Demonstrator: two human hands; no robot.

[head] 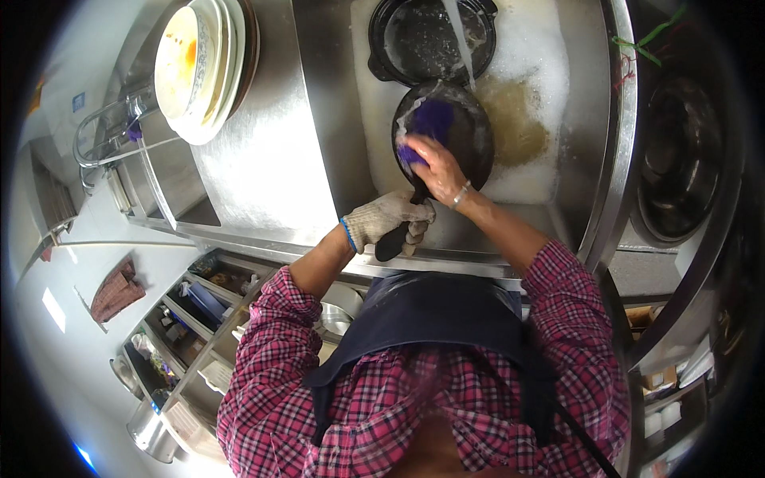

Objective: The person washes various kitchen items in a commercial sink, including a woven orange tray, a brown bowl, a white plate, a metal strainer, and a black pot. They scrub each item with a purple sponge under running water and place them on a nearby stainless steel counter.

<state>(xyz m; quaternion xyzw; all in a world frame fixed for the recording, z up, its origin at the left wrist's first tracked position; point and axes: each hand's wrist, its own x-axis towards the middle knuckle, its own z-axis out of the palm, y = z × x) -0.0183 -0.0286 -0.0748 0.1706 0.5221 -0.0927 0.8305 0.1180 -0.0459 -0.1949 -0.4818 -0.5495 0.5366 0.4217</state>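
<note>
My left hand (pixel 397 221), in a pale knitted glove with a blue cuff edge, grips the handle of a black frying pan (pixel 469 143) over a stainless steel sink. Bare and wet, my right hand (pixel 437 170) presses a purple scrubbing cloth (pixel 434 119) onto the pan's face. Just beyond lies a round black two-handled pan (pixel 433 39), wet inside. A stream of water (pixel 459 42) falls between the two pans. Foamy, brownish water (pixel 514 125) fills the basin around them.
Stacked bowls and plates with food residue (pixel 179 66) stand on the steel counter (pixel 257 155) at left. The sink's rim (pixel 621 137) runs along the right, with a large dark bowl (pixel 681 161) past it. Shelves with bins (pixel 179 334) are at lower left.
</note>
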